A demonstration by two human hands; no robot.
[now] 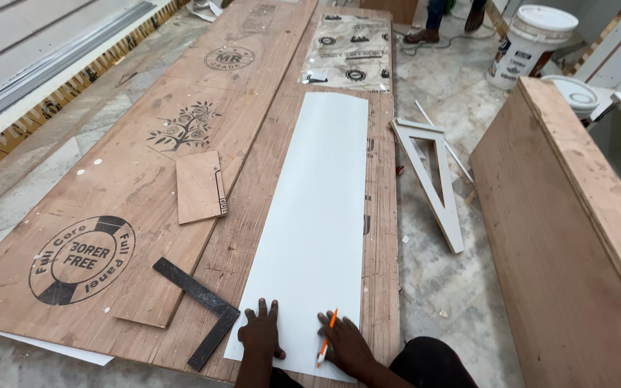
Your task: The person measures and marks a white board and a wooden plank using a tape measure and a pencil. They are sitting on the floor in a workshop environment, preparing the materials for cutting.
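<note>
my left hand [260, 332] lies flat with fingers spread on the near end of the long white laminate sheet [321, 208] on the plywood boards [131, 165], my right hand [345, 343] beside it pinching an orange pencil [327, 336], a black try square [199, 307] just left.

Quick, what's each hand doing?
Left hand: open, flat on the white sheet.
Right hand: closed, holding an orange pencil.

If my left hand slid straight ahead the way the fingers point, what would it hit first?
Nothing soon: the left hand lies flat on the long white sheet, fingers pointing up its length. The bare sheet looks free to its far end; beyond lies a clear printed plastic wrapper.
</note>
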